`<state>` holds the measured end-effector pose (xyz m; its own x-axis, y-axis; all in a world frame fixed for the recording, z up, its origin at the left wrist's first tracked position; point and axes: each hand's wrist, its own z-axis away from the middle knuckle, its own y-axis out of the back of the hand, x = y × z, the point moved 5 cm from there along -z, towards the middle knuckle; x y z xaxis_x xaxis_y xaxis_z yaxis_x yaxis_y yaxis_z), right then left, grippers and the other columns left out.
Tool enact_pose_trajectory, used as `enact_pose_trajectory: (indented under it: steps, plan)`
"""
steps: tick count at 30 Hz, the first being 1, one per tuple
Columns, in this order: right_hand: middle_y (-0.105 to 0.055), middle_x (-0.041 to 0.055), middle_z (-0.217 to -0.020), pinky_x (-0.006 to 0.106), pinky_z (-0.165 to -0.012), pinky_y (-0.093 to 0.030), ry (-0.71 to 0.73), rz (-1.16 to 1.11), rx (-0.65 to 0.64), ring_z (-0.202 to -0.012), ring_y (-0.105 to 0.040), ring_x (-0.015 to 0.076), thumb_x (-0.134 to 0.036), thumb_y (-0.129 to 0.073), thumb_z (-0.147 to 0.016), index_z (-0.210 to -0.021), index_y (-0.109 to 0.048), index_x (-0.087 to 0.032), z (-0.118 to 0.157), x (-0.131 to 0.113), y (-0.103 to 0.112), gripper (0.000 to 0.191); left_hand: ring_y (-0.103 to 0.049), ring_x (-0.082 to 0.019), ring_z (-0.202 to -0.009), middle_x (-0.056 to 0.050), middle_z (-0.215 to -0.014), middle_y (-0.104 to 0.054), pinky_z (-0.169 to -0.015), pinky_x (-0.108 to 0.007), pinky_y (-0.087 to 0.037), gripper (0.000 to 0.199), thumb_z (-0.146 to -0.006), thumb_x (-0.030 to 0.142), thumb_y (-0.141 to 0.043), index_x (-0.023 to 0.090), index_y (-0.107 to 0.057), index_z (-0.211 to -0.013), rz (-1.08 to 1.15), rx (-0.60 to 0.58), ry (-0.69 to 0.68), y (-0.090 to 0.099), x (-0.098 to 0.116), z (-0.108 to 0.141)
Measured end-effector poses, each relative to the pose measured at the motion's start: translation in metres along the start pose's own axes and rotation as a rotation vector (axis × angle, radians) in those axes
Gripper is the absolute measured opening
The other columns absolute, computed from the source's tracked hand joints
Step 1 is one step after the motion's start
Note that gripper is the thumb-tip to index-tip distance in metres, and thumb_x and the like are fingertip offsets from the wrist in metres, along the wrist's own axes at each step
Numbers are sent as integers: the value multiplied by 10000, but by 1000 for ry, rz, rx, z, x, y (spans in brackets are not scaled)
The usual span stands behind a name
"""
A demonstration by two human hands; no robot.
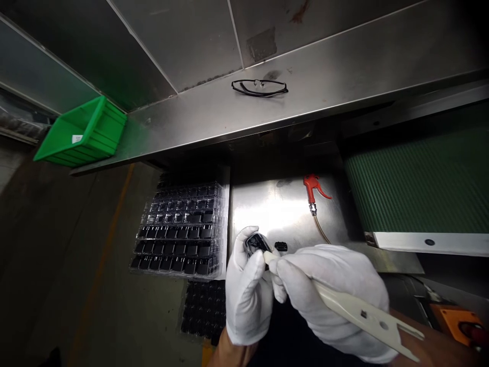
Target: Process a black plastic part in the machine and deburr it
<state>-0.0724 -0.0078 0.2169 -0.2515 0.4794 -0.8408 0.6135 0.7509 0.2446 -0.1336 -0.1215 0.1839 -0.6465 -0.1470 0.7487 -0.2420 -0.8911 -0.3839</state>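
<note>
My left hand point(249, 290), in a white glove, is closed around a small black plastic casing point(255, 243) with a pale rim. My gloved right hand point(332, 293) grips a long cream plastic tool point(353, 311). This tool has a forked rear end, two holes and a narrow tip that meets the casing. Fingers hide part of both the casing and the tip. Just beyond my hands, a small black oblong piece point(281, 246) lies on the metal bench point(252, 204).
Stacked clear trays of black parts point(175, 232) stand left, with another tray point(202, 311) lower down. A red air gun point(313, 188) with a hose lies on the bench. To the right runs a green conveyor belt point(420, 178). Glasses point(260, 90) and a green bin point(84, 132) sit on the shelf.
</note>
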Motion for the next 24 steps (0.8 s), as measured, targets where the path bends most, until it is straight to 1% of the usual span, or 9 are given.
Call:
enact_pose_trajectory:
  steps: [2, 5, 10, 12, 14, 17, 19, 21, 24]
  plan:
    - [-656, -81, -699, 293, -476, -526, 10, 25, 24, -574, -641, 103, -106, -458, -943, -861, -594, -221, 1, -1, 0, 195, -716, -182, -668, 42, -623, -630, -723, -295, -606, 401, -903, 323, -725, 291, -567, -1270, -3, -12, -7, 0, 0, 0]
    - [-644, -84, -683, 309, -467, -524, -25, 18, 17, -556, -628, 110, -121, -453, -953, -824, -578, -230, 1, 0, -1, 210, -721, -172, -696, 41, -650, -651, -739, -282, -604, 395, -922, 316, -708, 303, -550, -1284, -10, -37, -25, 1, 0, -1]
    - [-633, -80, -662, 334, -448, -520, -46, 7, 1, -534, -618, 130, -150, -432, -969, -798, -545, -242, 1, -1, -1, 225, -722, -162, -694, 14, -827, -724, -716, -277, -607, 615, -916, 308, -726, 326, -406, -1441, -21, -15, -29, 7, 0, 1]
    - [-647, -71, -685, 332, -451, -522, -31, -12, 16, -549, -628, 135, -128, -436, -948, -826, -546, -235, 2, -2, 0, 195, -712, -148, -675, 6, -882, -732, -709, -269, -607, 674, -910, 296, -735, 330, -367, -1474, -18, -6, -30, 9, 1, 1]
    - [-663, -63, -715, 325, -460, -529, 1, -27, 43, -564, -634, 134, -111, -451, -925, -883, -558, -224, 3, -4, 0, 161, -678, -123, -613, 7, -906, -733, -692, -262, -605, 691, -909, 289, -737, 336, -358, -1484, -14, -2, -34, 9, 1, 2]
    - [-657, -59, -711, 324, -453, -531, 11, -23, 54, -560, -627, 131, -115, -455, -927, -902, -554, -219, 5, -5, -1, 146, -570, -78, -469, 12, -913, -739, -621, -250, -588, 671, -905, 289, -739, 343, -386, -1473, -14, -3, -49, 10, 2, 2]
    - [-647, -52, -695, 331, -442, -529, 9, -13, 55, -546, -618, 136, -121, -437, -935, -875, -539, -218, 6, -4, -2, 153, -524, -58, -427, 14, -929, -747, -596, -244, -580, 630, -900, 296, -743, 342, -436, -1449, -22, -9, -60, 10, 2, 3]
    - [-660, -31, -714, 326, -438, -530, 67, 37, 64, -555, -628, 142, -107, -443, -935, -920, -562, -196, 7, -7, -2, 149, -548, -53, -458, 14, -955, -752, -629, -235, -590, 564, -891, 301, -756, 328, -511, -1398, -34, -1, -80, 10, 4, 3]
    - [-679, 2, -746, 311, -436, -528, 159, 103, 55, -590, -659, 157, -92, -470, -941, -1004, -584, -153, 8, -10, -4, 144, -631, -67, -583, 17, -983, -751, -724, -220, -606, 455, -864, 295, -790, 301, -617, -1284, -51, 39, -116, 10, 6, 3]
